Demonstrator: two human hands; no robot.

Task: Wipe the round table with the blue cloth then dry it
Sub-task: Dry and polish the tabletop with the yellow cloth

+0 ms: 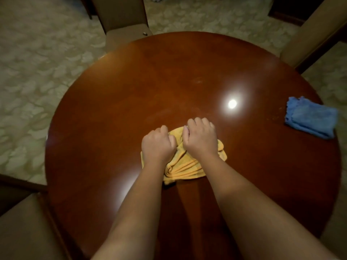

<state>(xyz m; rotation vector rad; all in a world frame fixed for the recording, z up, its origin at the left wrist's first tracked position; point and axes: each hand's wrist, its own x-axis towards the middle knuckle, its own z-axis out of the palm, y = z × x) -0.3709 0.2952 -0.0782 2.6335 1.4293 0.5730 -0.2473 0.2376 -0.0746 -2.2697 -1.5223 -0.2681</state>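
A round, glossy dark-wood table (pixel 116 94) fills the view. A bunched yellow cloth (pixel 185 167) lies near its middle, toward me. My left hand (pixel 157 144) and my right hand (pixel 201 136) sit side by side on top of it, fingers curled down and gripping its folds. The blue cloth (pixel 310 117) lies crumpled by the table's right edge, apart from both hands.
Beige upholstered chairs stand around the table: one at the far side (pixel 124 21), one at the far right (pixel 311 34), one at the near left (pixel 28 231). Patterned pale carpet (pixel 37 72) surrounds it. A bright lamp reflection (pixel 232 104) shines on the tabletop.
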